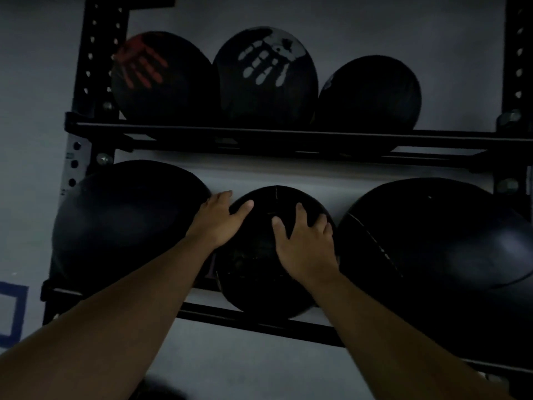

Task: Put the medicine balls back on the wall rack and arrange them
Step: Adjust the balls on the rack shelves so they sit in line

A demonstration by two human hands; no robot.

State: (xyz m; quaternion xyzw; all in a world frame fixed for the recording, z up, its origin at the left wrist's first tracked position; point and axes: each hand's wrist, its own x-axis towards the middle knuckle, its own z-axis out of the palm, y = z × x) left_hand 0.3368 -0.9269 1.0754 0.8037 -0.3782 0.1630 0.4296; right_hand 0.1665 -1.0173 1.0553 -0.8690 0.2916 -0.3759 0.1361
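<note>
A black wall rack (259, 134) carries two shelves of black medicine balls. On the lower shelf, a small ball (253, 261) sits in the middle between a large ball at the left (121, 220) and a large ball at the right (432, 255). My left hand (222, 220) grips the small ball's upper left side. My right hand (305, 243) lies on its right side, fingers spread. The upper shelf bears a ball with a red handprint (161, 79), one with a white handprint (265, 73) and a plain one (372, 93).
Black perforated uprights stand at the left (98, 53) and right (516, 53) against a pale wall. A blue square outline (14, 310) marks the wall at the lower left. Something dark and round (161, 388) shows at the bottom edge.
</note>
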